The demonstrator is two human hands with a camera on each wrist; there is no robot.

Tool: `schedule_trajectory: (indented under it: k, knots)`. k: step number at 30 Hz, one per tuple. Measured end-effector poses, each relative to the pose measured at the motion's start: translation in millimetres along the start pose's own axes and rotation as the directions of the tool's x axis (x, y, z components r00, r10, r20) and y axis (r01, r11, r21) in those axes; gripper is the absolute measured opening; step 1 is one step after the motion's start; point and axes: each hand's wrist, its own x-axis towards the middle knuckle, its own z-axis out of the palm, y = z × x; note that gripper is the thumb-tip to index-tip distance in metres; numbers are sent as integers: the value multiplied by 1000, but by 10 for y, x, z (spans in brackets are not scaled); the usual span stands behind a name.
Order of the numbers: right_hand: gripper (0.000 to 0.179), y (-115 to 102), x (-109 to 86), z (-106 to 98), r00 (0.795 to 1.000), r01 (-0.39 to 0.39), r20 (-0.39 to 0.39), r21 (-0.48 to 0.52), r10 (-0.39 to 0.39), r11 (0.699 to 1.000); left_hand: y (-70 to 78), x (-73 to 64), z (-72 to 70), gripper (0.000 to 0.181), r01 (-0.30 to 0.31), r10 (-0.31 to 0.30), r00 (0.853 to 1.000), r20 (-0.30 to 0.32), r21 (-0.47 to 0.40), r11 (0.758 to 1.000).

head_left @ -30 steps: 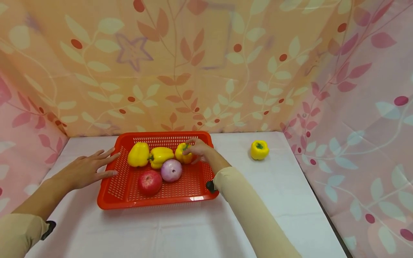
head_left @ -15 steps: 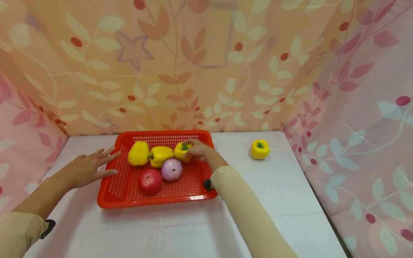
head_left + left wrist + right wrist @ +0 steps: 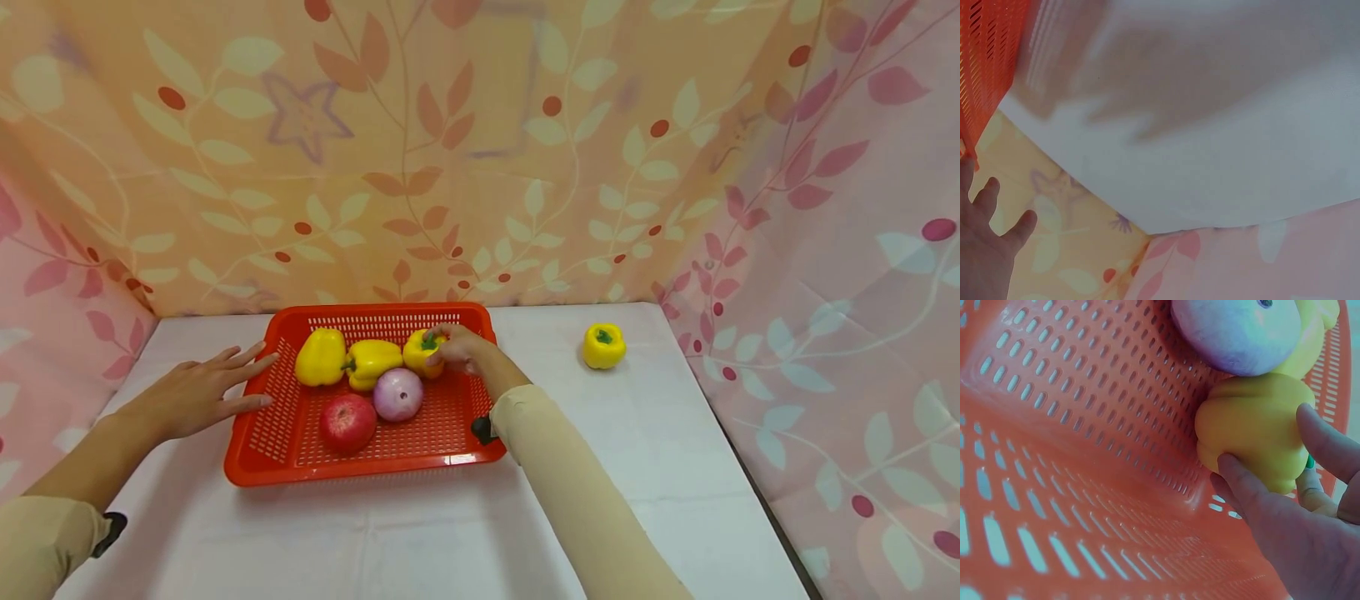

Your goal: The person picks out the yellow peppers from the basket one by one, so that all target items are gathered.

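A red plastic basket (image 3: 345, 476) with slotted walls stands on the table. Inside it, my right hand (image 3: 463, 348) grips a yellow bell pepper (image 3: 417, 353) near its green stem. The right wrist view shows thumb and fingers (image 3: 1244, 481) around that same pepper (image 3: 1254, 434). My left hand (image 3: 198, 396) spreads its straight fingers at the basket's left rim. Two more yellow peppers lie in the basket, one upright (image 3: 321, 357) and one on its side (image 3: 375, 364). A purple onion (image 3: 398, 395) and a red pomegranate (image 3: 348, 423) sit in front of them.
Another yellow bell pepper (image 3: 603, 346) stands on the white-covered table (image 3: 637, 450) to the right of the basket. Leaf-patterned cloth (image 3: 480, 158) hangs behind the table and along both sides.
My right hand has shifted slightly left, its fingers closing more around the pepper, which has moved a little left too. My left hand has stayed at the rim.
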Motion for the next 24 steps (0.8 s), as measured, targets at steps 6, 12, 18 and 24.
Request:
schedule_trajectory:
  k: [6, 12, 18, 24]
  knots:
    - [47, -6, -15, -5, 1000, 8, -12, -27, -8, 1000, 8, 2, -10, 80, 5, -5, 1000, 0, -4, 1000]
    - [43, -4, -26, -12, 1000, 15, -22, -78, -17, 997, 21, -2, -21, 80, 6, -6, 1000, 1, -7, 1000]
    - [43, -87, -101, -38, 997, 77, -2, -167, -79, 983, 19, -3, -17, 80, -4, 4, 1000, -6, 4, 1000]
    - [42, -233, -297, -116, 981, 192, 63, -285, -181, 939, 12, -8, -11, 80, -7, 7, 1000, -10, 9, 1000]
